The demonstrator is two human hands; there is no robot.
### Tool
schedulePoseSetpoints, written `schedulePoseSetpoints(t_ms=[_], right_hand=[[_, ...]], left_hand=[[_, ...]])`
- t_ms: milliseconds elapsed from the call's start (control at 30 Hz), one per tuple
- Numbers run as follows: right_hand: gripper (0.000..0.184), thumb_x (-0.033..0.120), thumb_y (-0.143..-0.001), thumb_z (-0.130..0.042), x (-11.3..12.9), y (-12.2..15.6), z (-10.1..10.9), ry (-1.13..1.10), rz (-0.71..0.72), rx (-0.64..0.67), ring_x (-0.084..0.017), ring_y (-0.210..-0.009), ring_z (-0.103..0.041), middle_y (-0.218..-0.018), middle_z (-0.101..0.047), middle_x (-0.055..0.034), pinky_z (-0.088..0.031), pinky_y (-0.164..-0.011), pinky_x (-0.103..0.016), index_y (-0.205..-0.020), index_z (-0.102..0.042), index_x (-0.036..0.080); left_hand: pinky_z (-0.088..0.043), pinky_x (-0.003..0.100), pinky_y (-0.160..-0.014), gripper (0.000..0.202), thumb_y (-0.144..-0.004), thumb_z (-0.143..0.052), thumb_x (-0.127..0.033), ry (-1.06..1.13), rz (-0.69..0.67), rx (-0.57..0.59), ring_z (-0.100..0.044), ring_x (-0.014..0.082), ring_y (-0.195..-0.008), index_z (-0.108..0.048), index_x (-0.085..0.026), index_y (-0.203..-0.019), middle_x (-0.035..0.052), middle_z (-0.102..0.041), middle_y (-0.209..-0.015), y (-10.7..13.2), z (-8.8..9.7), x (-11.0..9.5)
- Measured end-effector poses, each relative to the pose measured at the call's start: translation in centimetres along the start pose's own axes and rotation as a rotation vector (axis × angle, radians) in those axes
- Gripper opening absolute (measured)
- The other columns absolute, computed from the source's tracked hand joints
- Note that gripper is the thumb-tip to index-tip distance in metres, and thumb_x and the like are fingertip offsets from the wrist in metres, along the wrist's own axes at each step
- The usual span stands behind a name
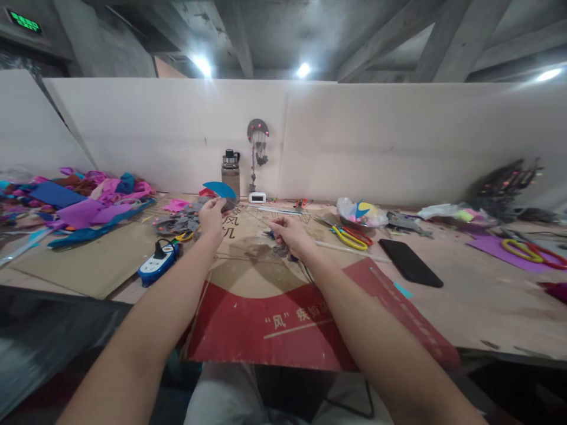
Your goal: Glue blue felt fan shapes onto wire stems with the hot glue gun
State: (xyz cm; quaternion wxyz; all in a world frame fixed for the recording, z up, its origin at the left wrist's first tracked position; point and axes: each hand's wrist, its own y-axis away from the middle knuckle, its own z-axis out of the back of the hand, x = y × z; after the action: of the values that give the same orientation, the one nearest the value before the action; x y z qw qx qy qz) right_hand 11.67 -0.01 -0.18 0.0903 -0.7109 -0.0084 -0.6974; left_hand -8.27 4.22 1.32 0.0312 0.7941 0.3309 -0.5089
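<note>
Worktop (469,313), toward back edge: fine thread (252,216), finger-pinched by left hand (211,217) and right hand (290,234), is best kept lightly taut.

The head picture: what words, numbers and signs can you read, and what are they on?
"“风” 疾": pale print on the cardboard's red front part; what follows is blurred or covered.
"风": dark print on its brown part; the marks around it are unclear.
Green sign: too blurred.
Small white device's screen: too small.
Red right flap: pale print, too blurred.
</note>
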Motion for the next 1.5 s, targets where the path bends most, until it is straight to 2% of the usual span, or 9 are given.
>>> schedulePoseSetpoints(t_ms=[233,500,567,700,867,1033,1200,1333,1500], right_hand=[[0.045,0.028,-0.066,-0.068,1.0,2.2,2.0,0.083,-0.049,0.29,-0.003,-0.043,-0.037,-0.073,-0.057,0.0042,-0.021,-0.037,-0.016,-0.105,-0.045,0.023],[0.033,0.021,-0.068,-0.061,3.0,2.4,5.3,0.334,0.175,-0.137,-0.005,-0.045,-0.041,-0.065,-0.051,0.0056,-0.031,-0.04,-0.018,-0.099,-0.05,0.018],[0.031,0.026,-0.071,-0.06,4.0,3.5,5.2,0.301,0.179,-0.113,-0.007,-0.045,-0.044,-0.064,-0.052,0.0048,-0.034,-0.041,-0.02,-0.099,-0.05,0.018],[0.027,0.033,-0.07,-0.065,5.0,5.7,3.5,0.22,0.142,0.257,-0.012,-0.071,-0.058,-0.086,-0.063,-0.003,-0.048,-0.064,-0.027,-0.092,-0.058,0.019],[0.027,0.036,-0.061,-0.073,3.6,5.2,2.2,0.005,0.134,0.007,-0.009,-0.059,-0.054,-0.063,-0.058,0.0032,-0.046,-0.065,-0.025,-0.068,-0.055,0.017],[0.036,0.049,-0.06,-0.072,2.1,4.2,2.9,-0.11,0.006,0.054,-0.014,-0.063,-0.061,-0.068,-0.065,-0.0028,-0.049,-0.07,-0.031,-0.072,-0.061,0.016],[0.056,0.061,-0.082,-0.037,1.5,3.2,4.9,0.441,0.136,-0.122,-0.016,-0.059,-0.057,-0.056,-0.06,-0.0054,-0.044,-0.066,-0.031,-0.054,-0.058,0.018],[0.044,0.056,-0.075,-0.053,-0.9,2.3,5.2,0.877,0.036,-0.133,-0.017,-0.052,-0.051,-0.048,-0.053,-0.0038,-0.037,-0.055,-0.028,-0.049,-0.053,0.021],[0.02,0.033,-0.063,-0.066,-3.2,1.4,4.3,0.939,-0.046,-0.141,-0.013,-0.046,-0.046,-0.053,-0.054,-0.0029,-0.03,-0.046,-0.026,-0.056,-0.052,0.02]], left_hand=[[-0.048,0.022,-0.051,0.016,-0.06,-0.065,-0.025,0.076,-0.026,-0.038,-0.057,0.0109,-0.06,-0.053,-0.017,-0.064,0.0002,-0.057,-0.066,-2.0,1.0,-0.1],[-0.048,0.023,-0.053,0.013,-0.062,-0.063,-0.023,0.146,0.009,-0.065,-0.059,0.0119,-0.062,-0.052,-0.017,-0.066,0.0012,-0.06,-0.069,-2.4,1.1,-0.6],[-0.048,0.023,-0.054,0.013,-0.061,-0.063,-0.023,0.173,0.022,-0.056,-0.059,0.0118,-0.062,-0.052,-0.017,-0.066,0.0009,-0.06,-0.068,-2.2,1.0,-0.8],[-0.049,0.025,-0.057,0.015,-0.059,-0.064,-0.022,0.23,0.078,-0.017,-0.059,0.0114,-0.061,-0.053,-0.018,-0.068,-0.0006,-0.06,-0.067,-1.7,0.7,-1.3],[-0.049,0.025,-0.059,0.018,-0.056,-0.066,-0.022,0.223,0.135,0.055,-0.058,0.0116,-0.061,-0.053,-0.018,-0.067,-0.001,-0.059,-0.065,-0.8,0.2,-1.2],[-0.049,0.024,-0.057,0.021,-0.053,-0.069,-0.024,0.144,0.194,0.164,-0.059,0.0123,-0.064,-0.056,-0.017,-0.069,-0.0008,-0.059,-0.067,0.9,-0.6,-0.2],[-0.049,0.024,-0.057,0.024,-0.053,-0.073,-0.028,0.072,0.215,0.309,-0.058,0.0126,-0.068,-0.058,-0.015,-0.067,0.0011,-0.059,-0.073,2.8,-1.2,0.4],[-0.048,0.025,-0.059,0.026,-0.054,-0.074,-0.031,0.014,0.254,0.331,-0.058,0.0123,-0.068,-0.061,-0.014,-0.071,0.0014,-0.06,-0.074,3.2,-1.2,0.4],[-0.048,0.025,-0.062,0.025,-0.057,-0.074,-0.032,-0.059,0.195,0.337,-0.058,0.0118,-0.066,-0.062,-0.014,-0.07,0.0017,-0.061,-0.072,3.6,-1.4,0.1]])
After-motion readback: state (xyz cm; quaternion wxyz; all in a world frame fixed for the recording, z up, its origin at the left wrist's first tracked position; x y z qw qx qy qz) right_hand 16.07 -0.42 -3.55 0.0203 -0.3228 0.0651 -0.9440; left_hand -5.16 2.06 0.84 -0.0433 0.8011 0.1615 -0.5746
